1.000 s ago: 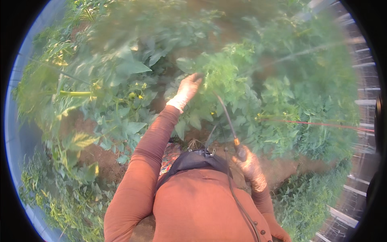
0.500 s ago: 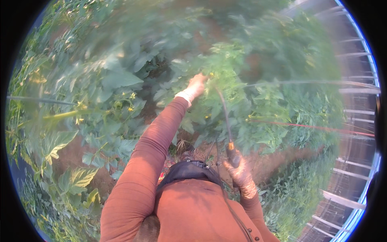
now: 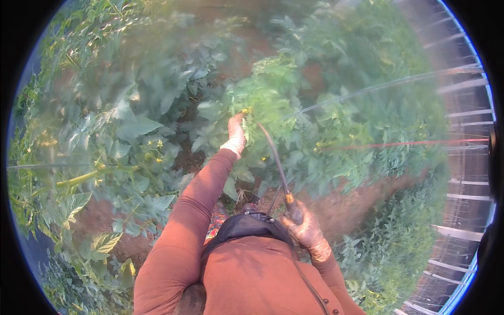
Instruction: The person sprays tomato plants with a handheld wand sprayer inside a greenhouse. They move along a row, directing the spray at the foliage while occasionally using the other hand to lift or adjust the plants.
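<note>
My left hand (image 3: 237, 132), in a thin clear glove, reaches forward into leafy tomato plants (image 3: 270, 84). Its fingers close at a small yellow flower cluster (image 3: 247, 111); the fingertips are partly hidden. My right hand (image 3: 307, 230), also in a clear glove, grips the dark handle of a wand (image 3: 276, 160) close to my waist. The wand has an orange collar and a thin, bent metal rod. Its tip points up and left, a little right of the left hand and apart from the flowers, as far as I can tell.
A red string (image 3: 399, 144) and a pale line (image 3: 357, 96) cross the plants at the right. Another yellow flower cluster (image 3: 157, 151) stands at the left. Bare soil (image 3: 357, 205) shows beside me. A black cord (image 3: 310, 286) runs down my front, near a dark waist pouch (image 3: 247, 227).
The view has shifted, and the left hand with the flower cluster now appears farther left and lower. The wand's tip has come left with it. Both hands keep their hold.
</note>
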A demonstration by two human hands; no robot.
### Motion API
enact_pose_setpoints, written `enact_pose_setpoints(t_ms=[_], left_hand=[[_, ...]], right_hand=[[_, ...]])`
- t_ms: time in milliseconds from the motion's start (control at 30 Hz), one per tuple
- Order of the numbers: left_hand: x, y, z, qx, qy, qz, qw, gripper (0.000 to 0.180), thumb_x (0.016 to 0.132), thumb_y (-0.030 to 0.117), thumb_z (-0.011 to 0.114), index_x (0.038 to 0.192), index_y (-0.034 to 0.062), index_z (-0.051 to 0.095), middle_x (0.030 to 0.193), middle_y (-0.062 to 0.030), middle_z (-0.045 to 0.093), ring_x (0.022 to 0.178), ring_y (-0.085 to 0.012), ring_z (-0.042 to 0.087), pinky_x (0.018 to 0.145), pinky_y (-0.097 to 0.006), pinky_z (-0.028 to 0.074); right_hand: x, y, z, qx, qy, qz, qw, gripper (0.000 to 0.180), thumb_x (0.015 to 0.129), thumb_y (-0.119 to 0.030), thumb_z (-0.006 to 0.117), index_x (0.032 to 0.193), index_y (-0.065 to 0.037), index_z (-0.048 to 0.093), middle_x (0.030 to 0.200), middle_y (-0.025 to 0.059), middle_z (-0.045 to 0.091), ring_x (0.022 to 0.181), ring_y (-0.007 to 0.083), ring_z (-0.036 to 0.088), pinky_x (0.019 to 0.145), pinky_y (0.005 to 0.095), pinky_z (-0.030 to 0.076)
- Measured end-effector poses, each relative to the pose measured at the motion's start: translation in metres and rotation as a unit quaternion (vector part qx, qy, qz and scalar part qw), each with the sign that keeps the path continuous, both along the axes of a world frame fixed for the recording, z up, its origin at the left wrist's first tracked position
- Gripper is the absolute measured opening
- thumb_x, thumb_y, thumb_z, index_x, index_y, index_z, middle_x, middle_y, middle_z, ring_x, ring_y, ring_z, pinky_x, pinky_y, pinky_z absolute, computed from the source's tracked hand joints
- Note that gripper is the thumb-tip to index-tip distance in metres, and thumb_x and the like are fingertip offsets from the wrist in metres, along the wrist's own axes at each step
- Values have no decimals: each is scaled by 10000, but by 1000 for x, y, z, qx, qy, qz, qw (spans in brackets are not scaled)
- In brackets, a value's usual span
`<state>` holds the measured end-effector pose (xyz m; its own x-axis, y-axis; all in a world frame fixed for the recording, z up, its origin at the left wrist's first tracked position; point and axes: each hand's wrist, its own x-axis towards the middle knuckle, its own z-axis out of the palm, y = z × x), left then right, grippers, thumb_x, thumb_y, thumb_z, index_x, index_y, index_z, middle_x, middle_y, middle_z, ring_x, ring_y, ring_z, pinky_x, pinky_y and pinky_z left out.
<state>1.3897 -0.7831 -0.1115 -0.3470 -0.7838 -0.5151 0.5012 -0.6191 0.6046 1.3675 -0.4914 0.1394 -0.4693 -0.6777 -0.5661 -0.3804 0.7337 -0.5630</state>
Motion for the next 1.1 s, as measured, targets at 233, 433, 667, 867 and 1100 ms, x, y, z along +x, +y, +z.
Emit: enact_pose_setpoints(t_ms=[233,433,667,867,1100], left_hand=[[5,8,-17,114,206,79,969,352,910,373,555,1098,83,622,958,-72,650,829,-236,624,739,-358,514],[4,16,-1,186,218,102,953,353,915,340,560,1104,47,613,989,-88,644,861,-239,614,763,-367,497],[6,25,-12,61,-73,16,995,453,878,322,676,1137,-37,580,1022,-134,631,867,-209,563,786,-354,470],[0,33,-8,110,-26,73,991,399,897,248,657,1154,-49,583,1044,-122,637,887,-213,570,793,-351,463],[-6,54,16,52,-146,-5,988,383,888,275,663,1086,-51,620,994,-116,656,823,-205,578,775,-337,463]], right_hand=[[1,-1,-4,9,-13,-13,1000,749,759,-364,756,1323,40,475,1052,250,661,1014,357,656,847,397,514],[5,-5,-3,-7,-7,-5,1000,724,758,-348,763,1306,39,491,1017,229,673,969,335,671,819,390,519],[7,-2,3,4,4,-13,1000,708,759,-345,763,1301,26,500,1001,214,678,958,327,673,807,385,522],[4,-1,3,26,23,9,999,729,761,-365,753,1321,21,489,1031,227,673,980,347,665,830,398,519],[-2,-22,18,61,97,10,993,473,797,-372,711,1115,-52,574,924,213,673,902,400,649,765,446,503]])
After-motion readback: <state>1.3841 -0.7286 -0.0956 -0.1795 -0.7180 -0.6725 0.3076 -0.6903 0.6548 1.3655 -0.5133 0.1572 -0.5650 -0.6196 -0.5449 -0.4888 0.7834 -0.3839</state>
